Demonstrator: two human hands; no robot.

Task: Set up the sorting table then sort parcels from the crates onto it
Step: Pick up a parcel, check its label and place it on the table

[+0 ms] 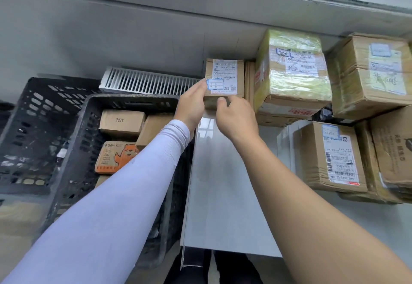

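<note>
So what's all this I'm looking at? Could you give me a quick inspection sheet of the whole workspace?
Surface: white sorting table, glossy, bare down its near middle.
Job's things: small labelled parcel at the table's far edge; yellow-taped box beside it; more cardboard boxes along the right; black crate on the left with parcels inside, one with an orange cartoon animal.
Clutter: second black crate further left; contents unclear.
Grippers: left hand and right hand both hold the small labelled parcel.
Cables: nothing seen.
Surroundings: grey wall, white slatted vent behind the crate.
</note>
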